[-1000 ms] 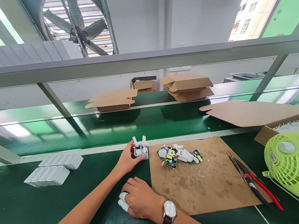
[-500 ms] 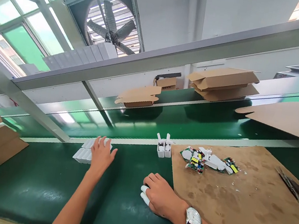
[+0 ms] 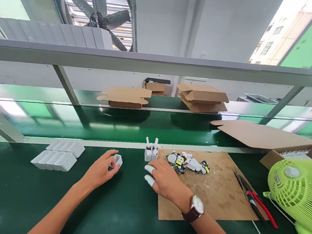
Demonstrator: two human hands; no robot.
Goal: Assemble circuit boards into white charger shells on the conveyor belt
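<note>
My left hand (image 3: 102, 169) grips a small white plastic case (image 3: 117, 161) between thumb and fingers, low over the green bench. To its left, several similar white cases (image 3: 57, 160) stand in two rows. My right hand (image 3: 165, 177), with white covers on two fingertips, hovers just in front of two filled white cases (image 3: 151, 153) with flaps sticking up. Its fingers are spread and hold nothing. Right behind it, a pile of green circuit boards (image 3: 180, 163) and white parts lies on a brown cardboard sheet (image 3: 215, 194).
Red-handled pliers (image 3: 261, 207) and tweezers (image 3: 239, 180) lie on the cardboard's right side. A green fan (image 3: 298, 189) stands at the far right, before an open carton (image 3: 277, 158). Flat cardboard boxes (image 3: 201, 96) rest on the raised shelf behind.
My left hand has taken a white case from the rows and moved right with it. My right hand has moved forward, near the two filled cases. The view has turned right and levelled.
</note>
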